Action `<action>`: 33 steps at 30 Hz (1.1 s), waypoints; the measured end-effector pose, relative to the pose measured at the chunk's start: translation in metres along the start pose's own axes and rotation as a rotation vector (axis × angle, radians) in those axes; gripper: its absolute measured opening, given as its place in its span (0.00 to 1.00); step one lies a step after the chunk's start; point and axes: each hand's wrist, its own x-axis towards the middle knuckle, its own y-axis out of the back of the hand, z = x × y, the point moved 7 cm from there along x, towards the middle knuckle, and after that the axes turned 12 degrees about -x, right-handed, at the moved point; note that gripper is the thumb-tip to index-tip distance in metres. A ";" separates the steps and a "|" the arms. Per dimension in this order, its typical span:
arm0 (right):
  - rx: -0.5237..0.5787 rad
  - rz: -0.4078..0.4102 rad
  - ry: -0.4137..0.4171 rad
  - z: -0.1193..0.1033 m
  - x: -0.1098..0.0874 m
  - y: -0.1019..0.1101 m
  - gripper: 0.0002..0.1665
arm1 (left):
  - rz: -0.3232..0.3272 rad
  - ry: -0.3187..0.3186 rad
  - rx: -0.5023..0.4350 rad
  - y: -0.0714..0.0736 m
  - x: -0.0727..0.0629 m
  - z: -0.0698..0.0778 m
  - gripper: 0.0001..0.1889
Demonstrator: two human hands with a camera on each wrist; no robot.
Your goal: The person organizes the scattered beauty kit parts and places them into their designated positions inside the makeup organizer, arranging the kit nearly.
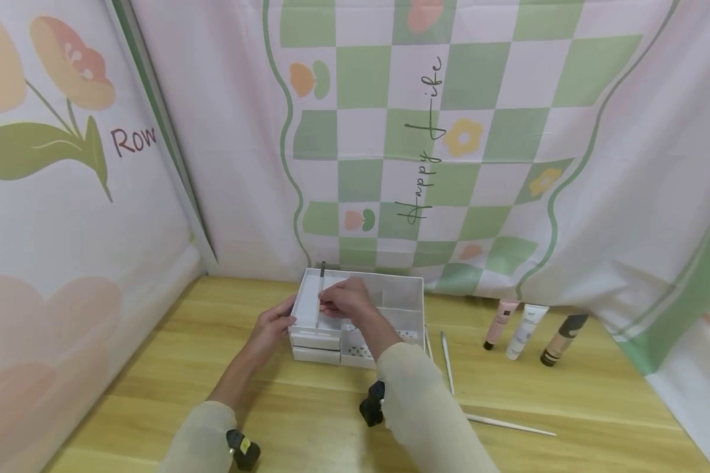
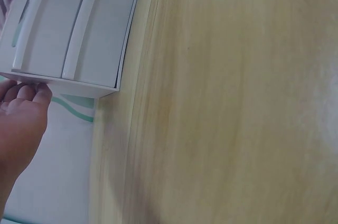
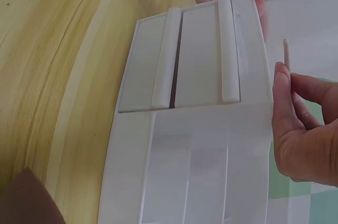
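Note:
A white desktop organizer point(image 1: 398, 284) with open compartments and two small drawers point(image 2: 58, 28) stands against the back curtain. At its left side my left hand point(image 1: 270, 330) grips the wall, fingers bent against it near the front corner. My right hand point(image 1: 349, 299) pinches a slim makeup brush point(image 1: 322, 279) between thumb and fingers, upright with its dark end up, above the organizer's left top section. In the right wrist view, the light handle end of the brush point(image 3: 287, 52) sticks out past the fingertips. My right hand hides part of the compartments.
Two more slim brushes lie right of the organizer, one brush point(image 1: 447, 361) lengthwise and another brush point(image 1: 509, 424) crosswise. Farther right are a pink tube point(image 1: 500, 324), a white tube point(image 1: 526, 332) and a beige tube with a black cap point(image 1: 562, 339). The wooden table point(image 1: 171, 374) meets curtains behind and left.

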 end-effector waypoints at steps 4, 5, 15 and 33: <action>-0.017 0.003 -0.010 -0.002 0.002 -0.005 0.13 | -0.007 -0.008 0.001 0.000 0.000 0.000 0.31; -0.020 0.006 -0.013 -0.002 0.002 -0.006 0.12 | -0.010 -0.009 0.001 0.000 0.000 0.000 0.31; -0.055 0.034 -0.067 0.000 0.003 -0.006 0.14 | -0.003 0.005 0.012 0.000 0.001 0.000 0.30; -0.429 0.173 -0.049 -0.002 0.009 -0.005 0.11 | -0.011 0.013 -0.001 0.000 -0.002 0.000 0.31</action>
